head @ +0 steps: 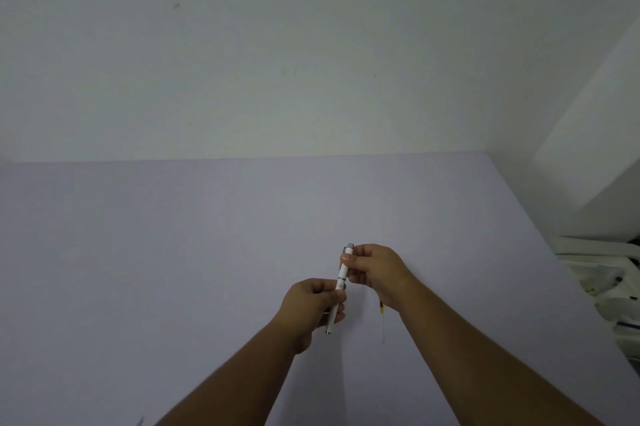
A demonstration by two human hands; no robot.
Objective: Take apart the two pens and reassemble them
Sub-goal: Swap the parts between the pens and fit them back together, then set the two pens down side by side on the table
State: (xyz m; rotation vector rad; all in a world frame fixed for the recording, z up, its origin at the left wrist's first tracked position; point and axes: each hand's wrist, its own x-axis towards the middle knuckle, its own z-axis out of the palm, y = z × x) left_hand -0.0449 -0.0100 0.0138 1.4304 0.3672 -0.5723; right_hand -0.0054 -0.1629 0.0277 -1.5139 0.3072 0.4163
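A white pen (341, 282) with a grey push button and a metal clip is held nearly upright above the pale lilac table (173, 252). My left hand (313, 308) grips its lower barrel, the metal tip sticking out below the fingers. My right hand (375, 271) pinches the upper part near the clip. A thin refill (382, 321) with a yellow and dark band lies on the table just under my right wrist, partly hidden by it. No second pen body is visible.
A white wall rises behind the table's far edge. At the right edge stands white furniture and a white rack (602, 273) with small items. A small grey object (139, 421) pokes in at the bottom left.
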